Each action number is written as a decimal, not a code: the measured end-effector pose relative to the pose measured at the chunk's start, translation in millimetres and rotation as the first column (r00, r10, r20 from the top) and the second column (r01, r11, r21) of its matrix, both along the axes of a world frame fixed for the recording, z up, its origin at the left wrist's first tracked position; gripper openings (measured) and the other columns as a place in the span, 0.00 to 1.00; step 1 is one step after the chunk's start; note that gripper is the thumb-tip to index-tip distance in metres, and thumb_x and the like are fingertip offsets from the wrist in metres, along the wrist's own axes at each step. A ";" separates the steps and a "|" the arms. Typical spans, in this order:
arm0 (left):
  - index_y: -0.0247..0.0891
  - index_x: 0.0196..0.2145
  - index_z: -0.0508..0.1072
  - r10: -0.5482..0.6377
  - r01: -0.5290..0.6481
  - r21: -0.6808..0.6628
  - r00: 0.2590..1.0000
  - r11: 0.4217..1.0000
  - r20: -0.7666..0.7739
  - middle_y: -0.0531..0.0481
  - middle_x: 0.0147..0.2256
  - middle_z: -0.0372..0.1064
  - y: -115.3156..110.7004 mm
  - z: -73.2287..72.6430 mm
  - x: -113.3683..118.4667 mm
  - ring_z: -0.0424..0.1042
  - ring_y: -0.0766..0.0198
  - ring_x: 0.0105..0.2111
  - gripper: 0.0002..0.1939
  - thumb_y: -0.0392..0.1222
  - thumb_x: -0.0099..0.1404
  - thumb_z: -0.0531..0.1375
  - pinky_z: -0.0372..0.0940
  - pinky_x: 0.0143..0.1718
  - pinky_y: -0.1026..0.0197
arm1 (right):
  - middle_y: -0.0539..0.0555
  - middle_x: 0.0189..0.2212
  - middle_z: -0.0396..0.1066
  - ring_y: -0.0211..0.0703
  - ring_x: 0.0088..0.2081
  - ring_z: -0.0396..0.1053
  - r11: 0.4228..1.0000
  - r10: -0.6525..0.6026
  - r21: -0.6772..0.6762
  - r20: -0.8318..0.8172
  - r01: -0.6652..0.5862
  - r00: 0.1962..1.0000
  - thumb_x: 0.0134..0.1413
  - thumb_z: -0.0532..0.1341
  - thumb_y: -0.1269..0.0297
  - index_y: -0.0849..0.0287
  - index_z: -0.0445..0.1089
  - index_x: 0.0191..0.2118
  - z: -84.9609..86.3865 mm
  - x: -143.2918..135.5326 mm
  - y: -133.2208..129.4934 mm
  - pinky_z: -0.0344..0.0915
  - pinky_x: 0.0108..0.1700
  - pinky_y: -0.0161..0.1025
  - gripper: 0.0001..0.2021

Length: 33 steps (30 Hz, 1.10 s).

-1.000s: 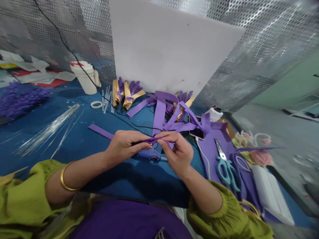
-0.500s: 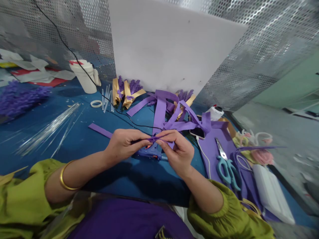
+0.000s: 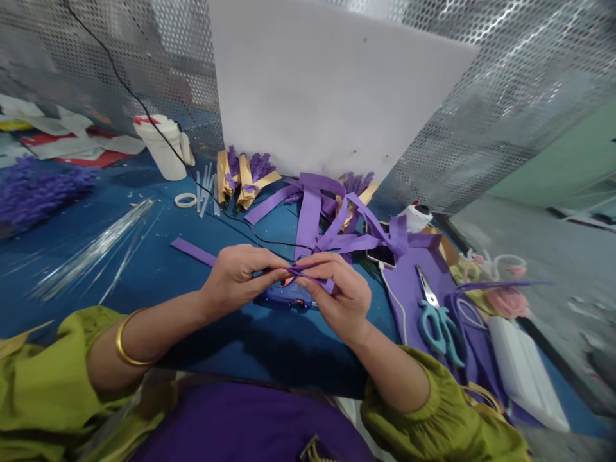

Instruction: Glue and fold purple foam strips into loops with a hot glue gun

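Between my two hands a purple strip (image 3: 299,270), seemingly paper or foam, is pinched and folded over the middle of the table. My left hand (image 3: 243,276) grips its left part between thumb and forefinger. The right part is pinched by my right hand (image 3: 339,289), whose fingertips almost meet the left ones. Just below and behind them lies a blue glue gun (image 3: 289,296), partly hidden by my hands. Another purple strip (image 3: 193,251) lies flat beyond my left hand. A heap of purple strips (image 3: 310,215) is behind my hands.
Small wrapped lavender bunches (image 3: 245,183) stand against a white board (image 3: 332,90). Right: scissors (image 3: 436,321), a phone (image 3: 381,256) with a cable and a white box (image 3: 527,372). Left: a white cup (image 3: 163,147), a tape ring (image 3: 185,200), clear strands (image 3: 103,250) and lavender (image 3: 41,189).
My right hand has shifted slightly left, its fingertips closer to my left ones on the folded purple strip. My left hand has hardly moved.
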<state>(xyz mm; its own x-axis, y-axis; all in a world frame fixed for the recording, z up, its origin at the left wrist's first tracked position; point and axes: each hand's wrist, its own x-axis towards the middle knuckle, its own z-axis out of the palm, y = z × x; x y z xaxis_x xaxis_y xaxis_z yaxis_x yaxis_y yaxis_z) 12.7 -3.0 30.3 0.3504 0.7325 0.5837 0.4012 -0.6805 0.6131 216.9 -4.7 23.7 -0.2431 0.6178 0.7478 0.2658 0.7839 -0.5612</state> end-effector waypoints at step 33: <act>0.40 0.32 0.84 0.056 0.006 -0.395 0.988 0.919 0.145 0.52 0.23 0.76 2.9 -3.4 -1.5 0.67 0.69 0.17 0.10 0.45 0.65 0.64 0.60 0.20 0.67 | 0.49 0.31 0.77 0.41 0.36 0.74 0.971 -0.155 -0.219 -0.271 0.096 0.950 0.54 0.68 0.72 0.56 0.73 0.30 5.2 12.6 18.0 0.70 0.40 0.40 0.05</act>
